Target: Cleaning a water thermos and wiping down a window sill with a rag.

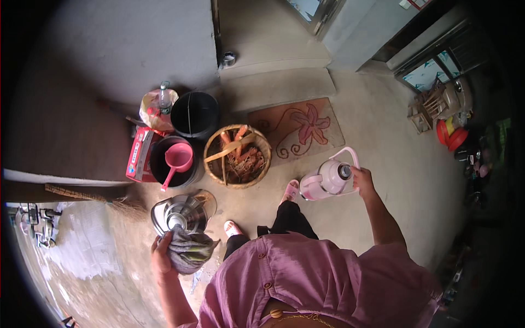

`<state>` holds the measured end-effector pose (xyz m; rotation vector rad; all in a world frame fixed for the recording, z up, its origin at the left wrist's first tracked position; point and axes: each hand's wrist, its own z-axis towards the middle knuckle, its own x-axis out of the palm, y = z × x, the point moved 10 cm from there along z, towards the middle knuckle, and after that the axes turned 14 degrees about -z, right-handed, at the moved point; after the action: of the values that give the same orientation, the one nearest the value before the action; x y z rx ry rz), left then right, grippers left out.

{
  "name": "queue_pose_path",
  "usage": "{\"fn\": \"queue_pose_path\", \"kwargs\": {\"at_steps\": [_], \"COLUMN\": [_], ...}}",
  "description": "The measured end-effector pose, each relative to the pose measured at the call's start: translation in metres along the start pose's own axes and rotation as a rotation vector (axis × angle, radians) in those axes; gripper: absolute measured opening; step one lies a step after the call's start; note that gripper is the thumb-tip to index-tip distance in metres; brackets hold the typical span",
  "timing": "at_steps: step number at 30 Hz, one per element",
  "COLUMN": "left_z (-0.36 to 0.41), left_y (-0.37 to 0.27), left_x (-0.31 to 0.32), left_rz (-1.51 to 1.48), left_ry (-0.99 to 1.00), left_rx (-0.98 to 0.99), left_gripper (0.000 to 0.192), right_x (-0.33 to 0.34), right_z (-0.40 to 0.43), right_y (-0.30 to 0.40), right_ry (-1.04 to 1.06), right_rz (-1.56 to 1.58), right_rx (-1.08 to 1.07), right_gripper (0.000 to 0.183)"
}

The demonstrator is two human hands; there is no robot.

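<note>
My right hand (361, 180) grips the handle of a pale pink vacuum flask (328, 178), which hangs tilted beside my right leg. A silver stopper or cap sits in its neck. My left hand (162, 254) holds a bunched grey cloth (190, 250) against the top of a shiny stainless-steel vessel (186, 211), which looks like a kettle. The cloth hides its handle and the contact there, so I cannot tell how firmly the vessel is held.
Ahead stand a woven basket of corn cobs (242, 160), a black bucket (195, 115) and another bucket (197, 174) with a pink dipper (178, 158). A flower-patterned mat (303, 127) lies before a step (279, 86). A broom (123, 203) is left; wooden chairs (428, 106) stand far right.
</note>
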<state>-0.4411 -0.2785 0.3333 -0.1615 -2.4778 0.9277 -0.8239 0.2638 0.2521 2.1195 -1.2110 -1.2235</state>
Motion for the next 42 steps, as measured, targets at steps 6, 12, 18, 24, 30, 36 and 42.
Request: {"fn": "queue_pose_path", "kwargs": {"at_steps": [6, 12, 18, 24, 30, 36, 42], "left_z": [-0.016, -0.017, 0.026, 0.113, 0.230, 0.323, 0.358], "left_y": [-0.026, -0.054, -0.054, -0.013, 0.033, 0.053, 0.016], "left_x": [0.132, 0.282, 0.391, 0.513, 0.609, 0.676, 0.755], "left_rz": [-0.004, -0.089, -0.101, -0.062, -0.037, 0.013, 0.074], "left_ry": [-0.016, 0.303, 0.257, 0.169, 0.163, 0.108, -0.072], "left_rx": [0.190, 0.240, 0.314, 0.247, 0.016, -0.048, 0.041], "left_gripper": [0.022, 0.037, 0.034, 0.025, 0.019, 0.017, 0.016], "right_x": [-0.040, -0.080, -0.109, -0.146, -0.181, -0.181, -0.135], "right_z": [0.080, 0.166, 0.262, 0.352, 0.443, 0.533, 0.646], "right_y": [-0.024, 0.002, 0.048, 0.112, 0.220, 0.338, 0.454], "right_ry": [0.062, 0.148, 0.151, 0.084, 0.012, 0.053, 0.142], "right_rz": [0.009, -0.042, -0.009, 0.026, -0.015, -0.006, -0.195], "right_rx": [0.066, 0.030, 0.036, 0.060, -0.071, -0.055, -0.132], "right_gripper": [0.024, 0.024, 0.024, 0.024, 0.028, 0.027, 0.027]}}
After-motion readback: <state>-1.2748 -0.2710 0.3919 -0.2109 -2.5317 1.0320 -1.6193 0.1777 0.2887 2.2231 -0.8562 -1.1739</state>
